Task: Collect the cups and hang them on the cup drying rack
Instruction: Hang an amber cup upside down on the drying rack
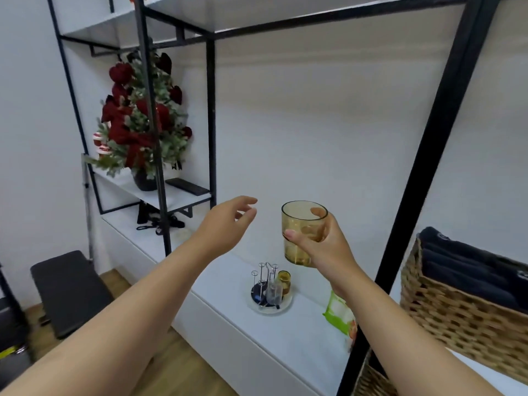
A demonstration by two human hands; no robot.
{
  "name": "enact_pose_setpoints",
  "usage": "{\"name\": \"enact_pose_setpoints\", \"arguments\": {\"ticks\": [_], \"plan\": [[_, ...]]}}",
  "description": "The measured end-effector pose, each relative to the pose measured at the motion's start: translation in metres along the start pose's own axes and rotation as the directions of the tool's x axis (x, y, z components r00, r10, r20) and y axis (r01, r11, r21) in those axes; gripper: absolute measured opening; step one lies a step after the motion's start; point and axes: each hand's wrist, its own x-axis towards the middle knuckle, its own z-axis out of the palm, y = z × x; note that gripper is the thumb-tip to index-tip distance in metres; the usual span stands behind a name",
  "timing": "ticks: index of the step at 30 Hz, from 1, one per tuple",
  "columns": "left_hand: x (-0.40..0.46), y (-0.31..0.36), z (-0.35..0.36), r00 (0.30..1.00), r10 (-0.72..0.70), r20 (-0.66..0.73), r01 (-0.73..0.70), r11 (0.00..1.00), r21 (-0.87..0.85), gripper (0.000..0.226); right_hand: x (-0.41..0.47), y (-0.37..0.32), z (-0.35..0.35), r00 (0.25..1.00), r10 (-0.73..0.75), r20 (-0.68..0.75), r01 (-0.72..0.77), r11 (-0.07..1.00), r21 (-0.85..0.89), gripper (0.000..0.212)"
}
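Observation:
My right hand (324, 247) grips an amber see-through cup (300, 224), upright and held in the air above the low white cabinet (228, 281). Below it stands the cup drying rack (267, 284), thin metal prongs on a round white base, with a clear cup and a small amber cup (284, 281) on it. To the left of the held cup, my left hand (228, 224) reaches forward, fingers loosely spread and empty.
A black metal shelf frame post (423, 172) rises just right of my right arm. A wicker basket (457, 318) with dark towels sits at right, a green packet (340, 312) on the cabinet, a red flower arrangement (143, 121) on a shelf at left, a dark stool (68, 290) on the floor.

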Motion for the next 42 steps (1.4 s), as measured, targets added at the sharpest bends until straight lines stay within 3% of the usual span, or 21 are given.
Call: {"name": "enact_pose_setpoints", "arguments": {"ticks": [15, 26, 30, 37, 42], "plan": [[0.169, -0.145, -0.043, 0.982, 0.108, 0.156, -0.1, 0.993, -0.054, 0.036, 0.151, 0.003, 0.148, 0.985, 0.027, -0.168, -0.028, 1.0, -0.007, 0.075], [0.259, -0.201, -0.027, 0.976, 0.127, 0.177, -0.118, 0.991, -0.061, 0.042, 0.261, 0.046, 0.197, 0.992, 0.011, -0.123, -0.013, 1.0, -0.013, 0.073], [0.307, -0.206, -0.017, 0.975, 0.114, 0.189, -0.1, 0.992, -0.08, 0.054, 0.313, 0.06, 0.216, 0.997, 0.026, -0.074, -0.027, 1.0, -0.014, 0.071], [0.371, -0.218, 0.025, 0.95, 0.074, 0.303, -0.061, 0.997, -0.052, 0.096, 0.365, 0.087, 0.238, 0.997, 0.063, -0.038, -0.064, 0.997, -0.044, 0.057], [0.402, -0.245, 0.059, 0.922, 0.101, 0.373, -0.079, 0.994, -0.073, 0.096, 0.387, 0.109, 0.237, 0.992, 0.1, -0.083, -0.106, 0.992, -0.071, 0.064]]}}
